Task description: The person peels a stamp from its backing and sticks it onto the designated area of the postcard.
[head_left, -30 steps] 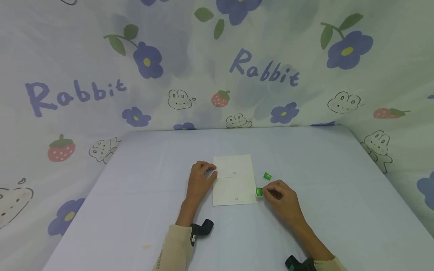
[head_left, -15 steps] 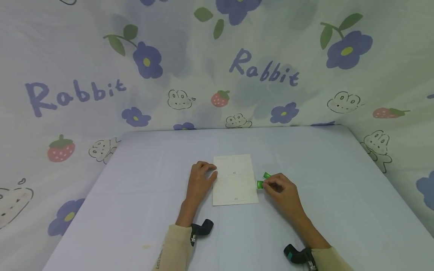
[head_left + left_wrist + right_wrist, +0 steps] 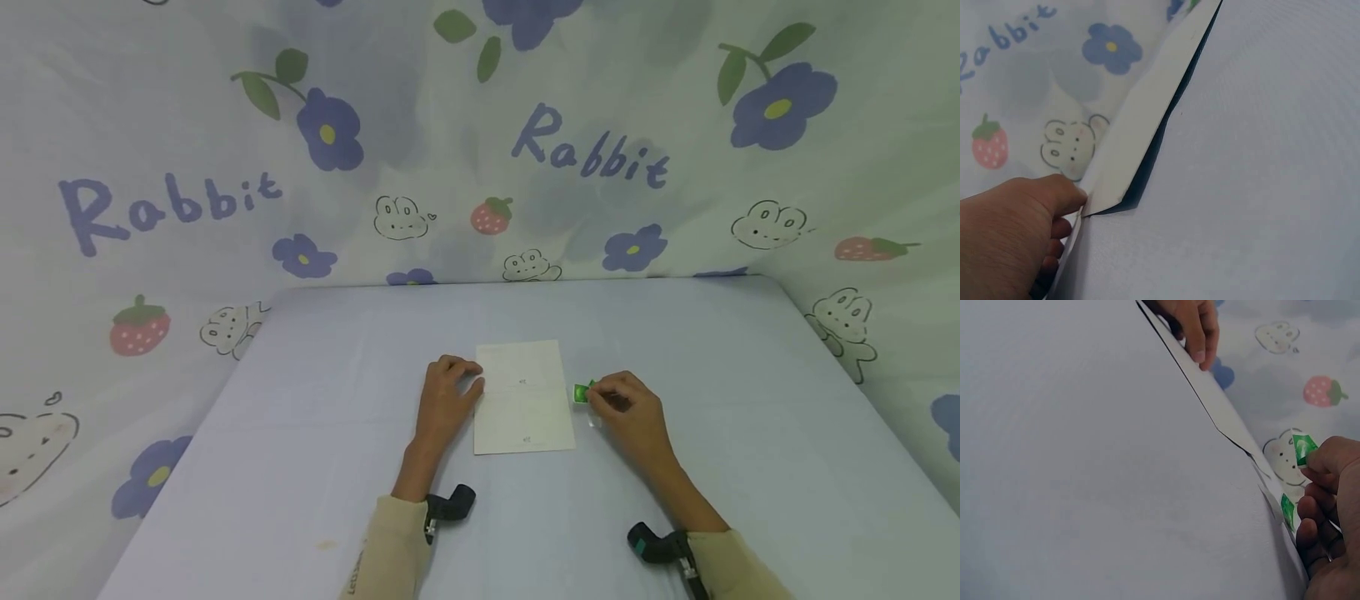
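A cream paper card (image 3: 522,412) with small printed marks lies flat, a faint line across its middle. At its left edge rests my left hand (image 3: 446,404), with thumb and fingertips touching the paper and a gap between them. In the left wrist view the thumb (image 3: 1066,194) lies at the card's corner. To the right of the card, my right hand (image 3: 633,417) pinches a small green stamp (image 3: 1303,448) with a white border between thumb and index finger. A second green stamp (image 3: 1288,512) lies beneath that hand, mostly covered in the head view.
A white cloth (image 3: 322,467) covers the table, with a faint yellowish stain (image 3: 326,545) near the front left. Behind and on both sides hangs a printed curtain (image 3: 450,125). A small clear glossy patch (image 3: 595,421) shows below my right fingers. Both wrists wear black cameras.
My right hand has moved away from me with the pinched stamp, from beside the card's lower part to near its middle, over the other stamp. The left hand stays put.
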The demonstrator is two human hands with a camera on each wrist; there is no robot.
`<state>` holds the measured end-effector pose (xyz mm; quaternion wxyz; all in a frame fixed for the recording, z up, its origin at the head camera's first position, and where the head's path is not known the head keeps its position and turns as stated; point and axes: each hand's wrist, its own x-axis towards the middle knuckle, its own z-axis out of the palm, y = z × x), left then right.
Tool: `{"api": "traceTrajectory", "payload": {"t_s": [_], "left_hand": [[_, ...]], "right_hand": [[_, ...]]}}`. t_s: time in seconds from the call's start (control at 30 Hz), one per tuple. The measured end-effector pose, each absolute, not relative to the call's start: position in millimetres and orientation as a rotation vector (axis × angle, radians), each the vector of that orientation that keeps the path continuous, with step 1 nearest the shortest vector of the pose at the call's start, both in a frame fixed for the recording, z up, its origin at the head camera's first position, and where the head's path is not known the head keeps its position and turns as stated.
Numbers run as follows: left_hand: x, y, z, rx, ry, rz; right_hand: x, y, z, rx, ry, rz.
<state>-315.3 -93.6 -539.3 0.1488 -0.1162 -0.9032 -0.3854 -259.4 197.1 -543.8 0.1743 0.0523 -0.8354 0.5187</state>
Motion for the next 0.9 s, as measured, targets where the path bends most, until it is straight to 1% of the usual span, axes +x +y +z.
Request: {"api": "traceTrajectory", "payload": {"t_s": [0.47, 0.9], "left_hand": [[-314, -92, -540, -0.337, -2.615, -1.092], [-314, -94, -538, -0.323, -2.607, -1.097]], "right_hand": [[-264, 198, -543, 0.132, -2.371, 1.470], [-278, 197, -543, 0.151, -2.376, 1.432]]}}
